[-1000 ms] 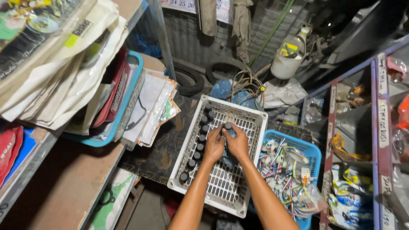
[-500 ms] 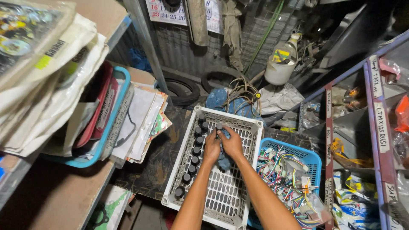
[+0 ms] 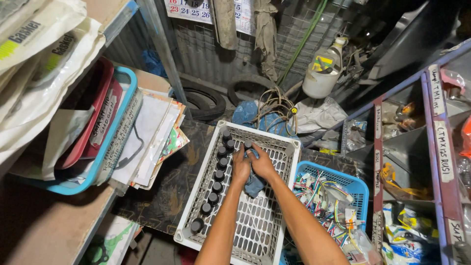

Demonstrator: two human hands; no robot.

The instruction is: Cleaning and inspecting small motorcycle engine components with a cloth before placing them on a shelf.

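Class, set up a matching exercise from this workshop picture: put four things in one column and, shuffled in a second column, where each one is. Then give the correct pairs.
Things:
1. Blue cloth
2. Black-capped bottles
3. Blue basket of wires
4. White jug

Places:
A. In a row along the white crate's left side
B. At the back, against the wall
C. Between the left hand and right hand
D. Right of the white crate

Pairs: 1-C, 2-A, 3-D, 4-B
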